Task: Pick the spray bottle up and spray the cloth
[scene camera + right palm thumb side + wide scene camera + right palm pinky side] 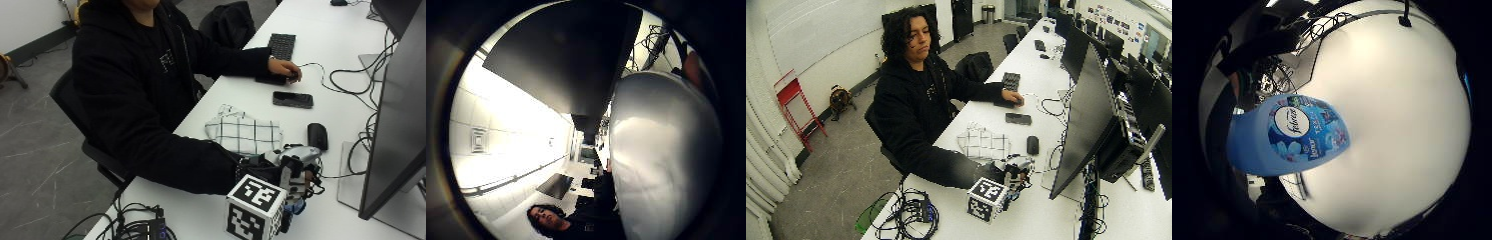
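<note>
My gloved right hand (266, 172) grips a spray bottle (297, 156) near the front of the white table (200, 210), close to the monitor's base. The bottle's grey-white trigger head rises above my fingers. A bit of its blue body shows below them. In the little finger side palm view the blue labelled bottle (1292, 135) hangs over the white table (1397, 125). The thumb side palm view is half filled by the bottle's pale head (661, 160). A white cloth with a dark grid (243, 132) lies folded on the table just beyond my hand, apart from the bottle.
A black mouse (317, 135) lies beside the cloth and a phone (293, 99) further back. The bare left hand (285, 69) rests near a keyboard (281, 46). A large monitor (399, 125) stands at the right, and cables (133, 225) trail at the table's near corner.
</note>
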Motion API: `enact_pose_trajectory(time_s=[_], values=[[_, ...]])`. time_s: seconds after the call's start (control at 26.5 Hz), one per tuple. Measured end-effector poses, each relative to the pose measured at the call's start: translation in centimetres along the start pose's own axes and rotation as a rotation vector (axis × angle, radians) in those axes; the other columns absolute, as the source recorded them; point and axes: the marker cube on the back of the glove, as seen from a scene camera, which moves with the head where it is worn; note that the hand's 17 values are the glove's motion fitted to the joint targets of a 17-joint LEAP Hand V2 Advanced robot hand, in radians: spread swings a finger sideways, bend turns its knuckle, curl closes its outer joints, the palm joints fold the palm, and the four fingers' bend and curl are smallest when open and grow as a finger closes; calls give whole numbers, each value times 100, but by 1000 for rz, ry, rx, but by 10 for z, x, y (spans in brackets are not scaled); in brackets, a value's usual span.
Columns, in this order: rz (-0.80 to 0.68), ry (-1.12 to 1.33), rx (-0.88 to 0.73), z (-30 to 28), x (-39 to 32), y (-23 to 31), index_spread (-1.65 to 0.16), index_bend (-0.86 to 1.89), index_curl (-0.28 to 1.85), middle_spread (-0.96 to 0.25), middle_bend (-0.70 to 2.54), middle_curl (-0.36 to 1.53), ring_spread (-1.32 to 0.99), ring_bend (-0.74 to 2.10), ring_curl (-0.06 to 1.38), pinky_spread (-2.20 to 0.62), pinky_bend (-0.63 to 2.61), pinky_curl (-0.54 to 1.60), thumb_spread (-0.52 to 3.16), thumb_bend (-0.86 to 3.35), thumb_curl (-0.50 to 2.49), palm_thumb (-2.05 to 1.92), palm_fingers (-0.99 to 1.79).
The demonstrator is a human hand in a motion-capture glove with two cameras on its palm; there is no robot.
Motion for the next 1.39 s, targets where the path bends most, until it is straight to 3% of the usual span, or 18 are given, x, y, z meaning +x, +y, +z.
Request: enact_pose_trajectory(time_s=[0.26,0.41,0.79,1.39], values=[[17,-85,98,11,4,-2,-31,6,23,-22,44,45,-22,64,43,-22,49,39,73,-1,48,92,124],[9,-85,152,14,5,-2,-30,25,28,-22,47,47,-21,61,43,-25,48,41,63,-3,52,92,132],[-86,-31,331,18,3,-6,-29,38,39,-22,57,52,-22,67,46,-29,41,40,40,-3,60,94,147],[-118,-28,341,16,3,-5,-29,47,49,-22,68,56,-22,76,50,-32,46,43,21,-3,68,92,144]])
